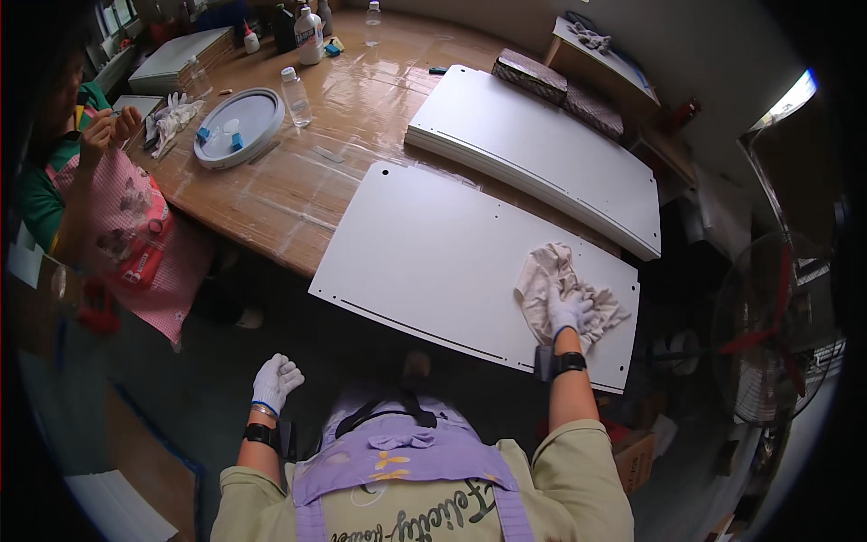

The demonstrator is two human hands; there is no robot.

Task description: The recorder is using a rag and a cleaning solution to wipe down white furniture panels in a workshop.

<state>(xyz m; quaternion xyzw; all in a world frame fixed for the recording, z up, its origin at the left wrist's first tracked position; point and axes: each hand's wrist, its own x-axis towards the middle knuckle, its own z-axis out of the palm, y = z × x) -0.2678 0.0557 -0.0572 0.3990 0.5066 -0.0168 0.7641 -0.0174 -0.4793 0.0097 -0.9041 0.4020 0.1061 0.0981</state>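
A white panel (pixel 433 244) with small holes along its edges lies flat on the table in front of me, its near side jutting past the table edge. My right hand (pixel 569 312), in a white glove, presses a crumpled off-white cloth (pixel 545 280) onto the right end of this panel. Its fingers are partly lost in the folds of the cloth. Off to the left, below the panel and apart from it, my left hand (pixel 278 381) hangs in a white glove with the fingers curled in. Nothing shows in it.
Behind the panel stands a stack of white panels (pixel 542 144) bearing dark patterned bundles (pixel 531 74). A round grey lid (pixel 238 126) with blue pieces and a clear bottle (pixel 296 98) sit farther left. A person in a pink apron (pixel 122 235) is at the left; a fan (pixel 768 334) is at right.
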